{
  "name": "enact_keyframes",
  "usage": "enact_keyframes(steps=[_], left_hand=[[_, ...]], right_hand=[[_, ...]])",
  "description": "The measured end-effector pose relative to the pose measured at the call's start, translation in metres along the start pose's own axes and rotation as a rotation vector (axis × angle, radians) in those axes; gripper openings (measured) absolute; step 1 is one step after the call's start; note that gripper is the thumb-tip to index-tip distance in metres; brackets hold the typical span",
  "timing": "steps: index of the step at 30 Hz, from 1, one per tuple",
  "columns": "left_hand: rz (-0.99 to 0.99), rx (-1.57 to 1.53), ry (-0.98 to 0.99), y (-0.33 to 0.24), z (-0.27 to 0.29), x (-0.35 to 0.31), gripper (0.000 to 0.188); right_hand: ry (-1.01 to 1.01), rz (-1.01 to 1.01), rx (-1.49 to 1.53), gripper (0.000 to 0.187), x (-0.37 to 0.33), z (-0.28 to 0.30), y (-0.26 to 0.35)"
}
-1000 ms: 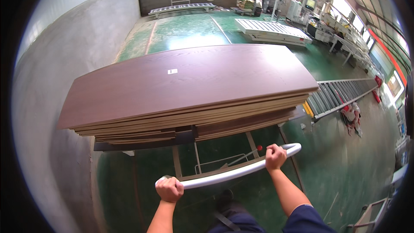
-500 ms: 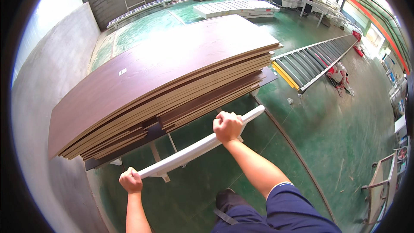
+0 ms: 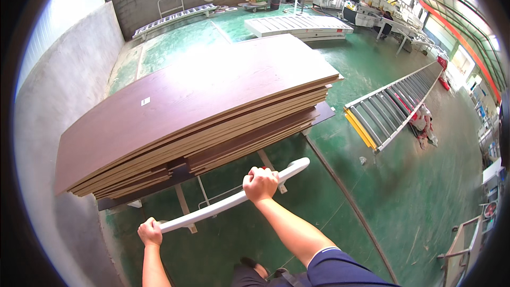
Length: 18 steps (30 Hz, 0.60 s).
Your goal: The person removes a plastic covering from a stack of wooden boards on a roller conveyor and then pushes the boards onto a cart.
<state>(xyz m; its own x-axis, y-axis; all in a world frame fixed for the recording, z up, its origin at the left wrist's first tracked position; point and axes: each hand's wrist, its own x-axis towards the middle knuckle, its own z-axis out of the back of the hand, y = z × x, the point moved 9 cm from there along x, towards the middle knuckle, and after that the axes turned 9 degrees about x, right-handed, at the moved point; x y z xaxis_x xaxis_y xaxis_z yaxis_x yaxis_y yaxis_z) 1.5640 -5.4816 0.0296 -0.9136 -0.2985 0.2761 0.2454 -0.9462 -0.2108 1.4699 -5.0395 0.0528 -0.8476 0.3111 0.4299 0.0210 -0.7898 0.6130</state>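
My left hand (image 3: 150, 232) is wrapped round the left end of a long white push bar (image 3: 204, 213). Further right along the same bar, my right hand (image 3: 261, 184) grips it from above, and the bar's rounded right end sticks out past my fist. Beyond the bar lies a tall stack of brown panels (image 3: 202, 101), their raw edges facing me and some layers set back from others. A small white label (image 3: 145, 101) is on the glossy top panel. Pale struts run from the bar toward the base of the stack, where the load hides them.
A grey wall (image 3: 64, 95) rises close along the left side. To the right a roller conveyor (image 3: 396, 106) stands with red and white wrapping beside it. Another white conveyor (image 3: 297, 25) lies beyond the stack. A wheeled cart (image 3: 462, 244) is at the lower right. A dark groove (image 3: 350, 199) crosses the green floor.
The bar and both my hands sit lower and further left in view. The stack has shifted slightly left, while the roller conveyor appears further right and lower. Both hands keep their grip.
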Motion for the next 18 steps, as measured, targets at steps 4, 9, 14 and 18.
enact_keyframes(steps=[4,9,14,18], left_hand=[[-0.017,0.002,0.0,-0.011,-0.003,0.035,0.028],[-0.028,0.027,0.064,-0.011,-0.05,0.093,0.025],[-0.037,0.047,0.221,-0.022,-0.087,0.165,0.029],[-0.103,0.025,0.208,-0.061,-0.099,0.228,0.033]], right_hand=[[-0.02,0.012,0.016,0.01,0.041,-0.012,0.009],[0.135,-0.012,-0.08,0.018,0.083,-0.073,-0.008],[0.315,0.055,0.075,0.026,0.136,-0.108,-0.013],[0.311,-0.03,-0.084,0.025,0.205,-0.114,-0.036]])
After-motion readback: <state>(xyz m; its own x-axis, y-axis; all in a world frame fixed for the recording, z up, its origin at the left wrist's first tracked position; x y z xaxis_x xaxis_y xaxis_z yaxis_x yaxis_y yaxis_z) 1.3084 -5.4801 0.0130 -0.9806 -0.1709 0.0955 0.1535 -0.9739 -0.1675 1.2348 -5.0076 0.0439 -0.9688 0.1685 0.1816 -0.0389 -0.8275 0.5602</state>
